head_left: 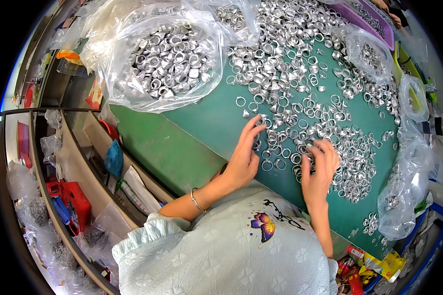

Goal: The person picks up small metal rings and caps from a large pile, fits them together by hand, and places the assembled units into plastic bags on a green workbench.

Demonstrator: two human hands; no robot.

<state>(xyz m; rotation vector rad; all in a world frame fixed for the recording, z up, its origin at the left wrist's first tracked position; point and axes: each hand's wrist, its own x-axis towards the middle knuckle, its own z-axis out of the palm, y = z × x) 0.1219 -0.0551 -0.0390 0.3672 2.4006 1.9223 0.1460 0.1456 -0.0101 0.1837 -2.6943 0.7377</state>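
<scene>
Likely each of the metal rings (354,162) is light, stiff and smooth, a little slippery against its neighbours and hard to break, though thin bands could bend; a pinch across the band with thumb and fingertip looks the surest hold, and tangled ones probably need teasing apart first. From the left, a red basket (79,199) sits among the shelves, and a clear plastic bag (117,91) full of similar rings lies open on the table (197,120), beyond the left hand and to its left. The left hand (243,160), with a bracelet (196,200) on its wrist, reaches forward with loosely bent fingers, tips at the near left edge of the loose rings; whether it pinches one I cannot tell. Between the hands a few rings lie scattered singly, and the main spread runs away from both toward the far edge. The right hand (322,169) is half curled, fingertips down among the rings, and its grip is also unclear. Just right of it lies a dense heap of them, with a small cluster nearer the person, and past that crumpled plastic bags (403,196) line the table's right side
</scene>
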